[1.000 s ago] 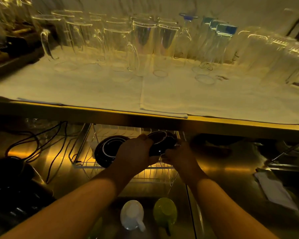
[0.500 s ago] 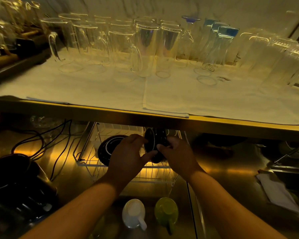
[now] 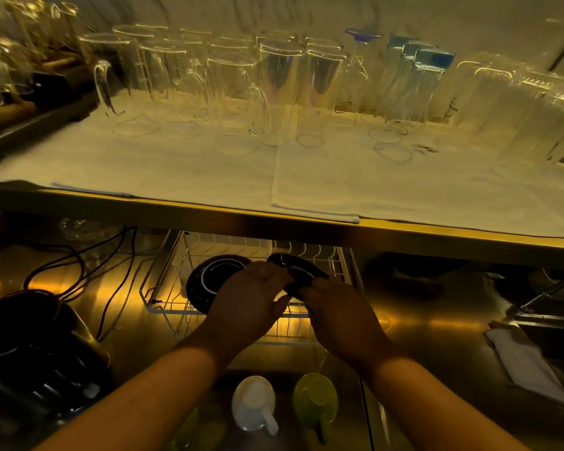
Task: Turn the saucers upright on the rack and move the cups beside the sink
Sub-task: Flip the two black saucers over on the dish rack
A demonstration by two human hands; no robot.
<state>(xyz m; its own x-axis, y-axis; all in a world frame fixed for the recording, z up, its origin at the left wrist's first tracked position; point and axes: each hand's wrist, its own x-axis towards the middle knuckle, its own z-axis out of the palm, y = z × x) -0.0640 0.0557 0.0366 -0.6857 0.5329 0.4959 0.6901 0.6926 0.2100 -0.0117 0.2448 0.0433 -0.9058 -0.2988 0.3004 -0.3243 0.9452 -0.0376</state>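
Both my hands hold one black saucer [image 3: 295, 266] over the wire rack [image 3: 163, 288] under the shelf. My left hand [image 3: 249, 299] grips its left edge and my right hand [image 3: 336, 307] its lower right edge; the saucer is tilted, rim up. A second black saucer with a white ring [image 3: 209, 281] leans in the rack to the left, partly behind my left hand. A white cup [image 3: 253, 402] and a green cup [image 3: 315, 402] lie below the rack near my forearms.
A shelf edge [image 3: 274, 222] overhangs the rack, covered by white cloths with several upturned glasses [image 3: 280, 89]. Black cables [image 3: 88, 271] trail at the left beside a dark appliance [image 3: 23, 346]. A folded cloth [image 3: 528, 366] lies on the steel counter at the right.
The saucer in my hands has turned from face-on to tilted on edge, and both hands shifted slightly with it. The other saucer and both cups have not moved.
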